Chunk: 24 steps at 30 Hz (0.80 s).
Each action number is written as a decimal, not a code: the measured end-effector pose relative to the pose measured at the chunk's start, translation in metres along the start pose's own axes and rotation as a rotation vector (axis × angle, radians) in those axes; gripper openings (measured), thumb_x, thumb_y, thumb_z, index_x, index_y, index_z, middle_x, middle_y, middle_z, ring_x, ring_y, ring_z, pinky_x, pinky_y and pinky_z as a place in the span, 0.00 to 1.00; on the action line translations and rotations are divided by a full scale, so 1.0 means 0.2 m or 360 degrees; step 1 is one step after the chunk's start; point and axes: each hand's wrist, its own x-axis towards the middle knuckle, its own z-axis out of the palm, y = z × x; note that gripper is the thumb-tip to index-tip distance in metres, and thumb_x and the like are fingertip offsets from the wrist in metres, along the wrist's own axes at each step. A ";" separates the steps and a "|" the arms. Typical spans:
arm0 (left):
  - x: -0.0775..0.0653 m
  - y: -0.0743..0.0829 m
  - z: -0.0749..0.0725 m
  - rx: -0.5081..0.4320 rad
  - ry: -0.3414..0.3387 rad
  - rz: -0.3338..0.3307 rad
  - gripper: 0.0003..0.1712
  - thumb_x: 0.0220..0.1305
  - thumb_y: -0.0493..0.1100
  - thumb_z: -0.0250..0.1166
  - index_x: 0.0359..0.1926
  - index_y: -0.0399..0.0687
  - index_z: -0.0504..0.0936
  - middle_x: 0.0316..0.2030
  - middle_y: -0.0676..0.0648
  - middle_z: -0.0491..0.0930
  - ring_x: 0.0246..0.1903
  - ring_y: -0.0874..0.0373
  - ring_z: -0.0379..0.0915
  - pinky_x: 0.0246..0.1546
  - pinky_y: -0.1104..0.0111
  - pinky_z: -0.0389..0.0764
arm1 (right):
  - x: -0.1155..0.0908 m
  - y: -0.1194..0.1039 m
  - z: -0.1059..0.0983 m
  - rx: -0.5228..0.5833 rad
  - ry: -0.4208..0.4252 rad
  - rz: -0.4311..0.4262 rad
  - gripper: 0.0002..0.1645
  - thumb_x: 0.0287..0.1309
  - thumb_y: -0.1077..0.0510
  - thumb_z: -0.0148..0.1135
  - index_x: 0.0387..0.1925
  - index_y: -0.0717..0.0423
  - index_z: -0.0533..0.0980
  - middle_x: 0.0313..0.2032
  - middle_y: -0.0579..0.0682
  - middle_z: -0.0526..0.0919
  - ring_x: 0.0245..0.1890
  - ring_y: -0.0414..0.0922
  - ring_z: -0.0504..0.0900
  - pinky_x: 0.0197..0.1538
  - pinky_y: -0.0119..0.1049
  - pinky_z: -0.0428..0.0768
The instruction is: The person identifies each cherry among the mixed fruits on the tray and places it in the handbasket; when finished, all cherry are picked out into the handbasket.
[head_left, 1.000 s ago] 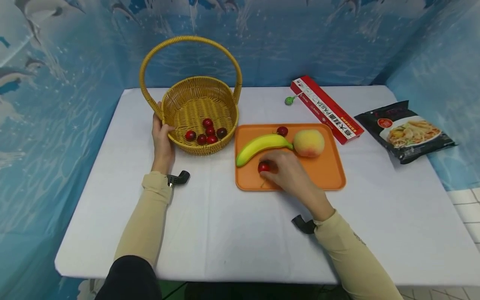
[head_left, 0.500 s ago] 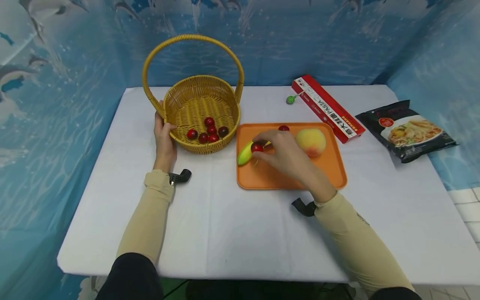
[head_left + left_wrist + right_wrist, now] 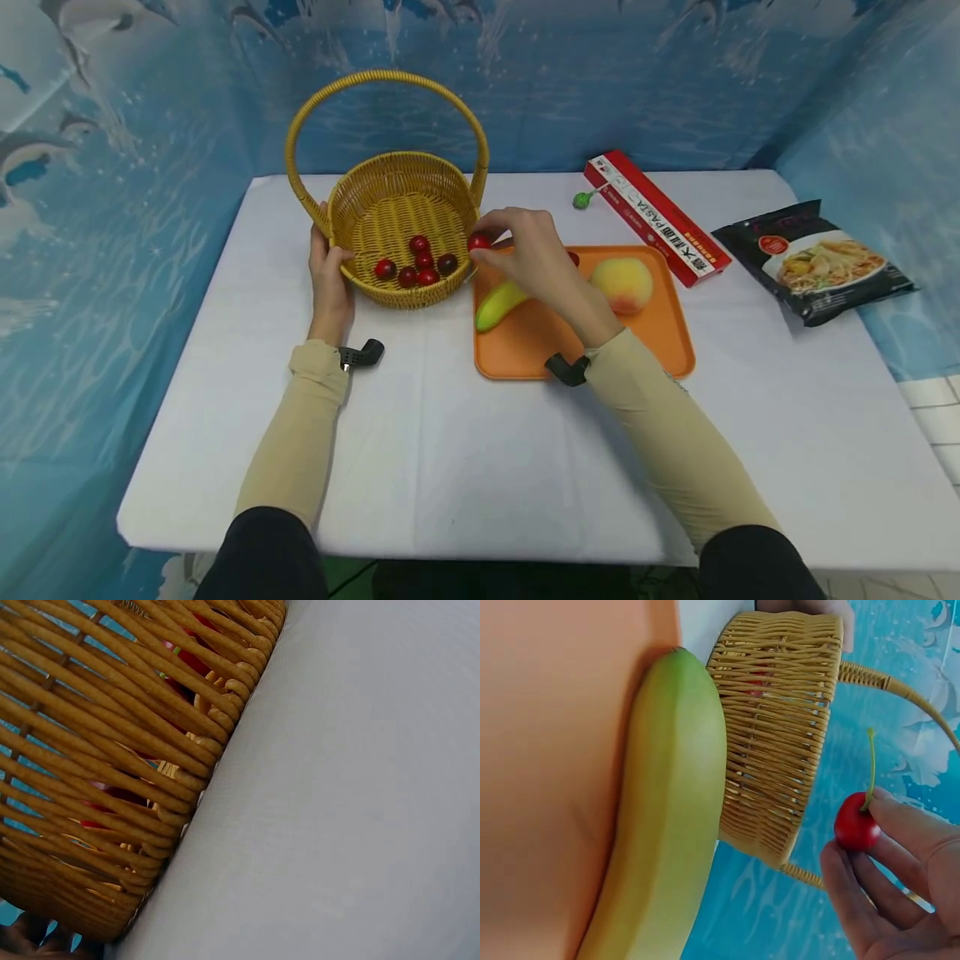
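A yellow wicker basket (image 3: 405, 167) with a tall hoop handle stands at the left of the table, several dark red cherries (image 3: 423, 261) on its floor. My left hand (image 3: 330, 287) grips the basket's left side, thumb over the rim. Between thumb and fingers my right hand (image 3: 528, 250) pinches a red cherry (image 3: 857, 822) by its body, its green stem free, close to the basket's right rim. Below that hand a banana (image 3: 671, 795) lies on the orange tray (image 3: 525, 354), partly hidden by the arm in the head view. In the left wrist view woven basket wall (image 3: 90, 750) fills one side.
On the tray also sit a peach (image 3: 621, 285) and another cherry (image 3: 573, 258), mostly hidden behind my right hand. Behind the tray lie a red pasta box (image 3: 656, 218) and a small green item (image 3: 581, 200) with a stem. A black noodle packet (image 3: 813, 262) lies at right.
My right hand has lifted the cherry from the tray and carried it left and away from me, up to the basket's right rim. My left hand stays on the basket.
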 end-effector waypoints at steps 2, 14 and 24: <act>0.00 0.00 0.00 0.0003 -0.0002 0.0001 0.49 0.61 0.31 0.47 0.83 0.67 0.59 0.80 0.58 0.59 0.80 0.58 0.55 0.80 0.63 0.55 | 0.04 0.00 0.01 0.0010 0.0005 0.0004 0.18 0.63 0.56 0.75 0.53 0.57 0.86 0.46 0.51 0.90 0.47 0.46 0.87 0.53 0.43 0.88; 0.00 0.00 0.00 0.0000 0.0005 0.0002 0.50 0.60 0.31 0.48 0.83 0.64 0.57 0.80 0.57 0.59 0.80 0.56 0.54 0.80 0.63 0.55 | 0.17 -0.02 0.09 -0.0001 0.0112 0.0077 0.21 0.66 0.57 0.72 0.58 0.61 0.84 0.51 0.56 0.89 0.48 0.48 0.87 0.53 0.41 0.87; 0.00 0.01 0.00 0.0003 -0.0005 -0.0002 0.49 0.61 0.31 0.47 0.82 0.69 0.59 0.80 0.58 0.59 0.80 0.55 0.55 0.80 0.60 0.56 | 0.10 0.00 0.01 -0.0102 0.0078 0.0114 0.22 0.68 0.58 0.69 0.60 0.62 0.83 0.53 0.58 0.89 0.51 0.52 0.88 0.57 0.45 0.86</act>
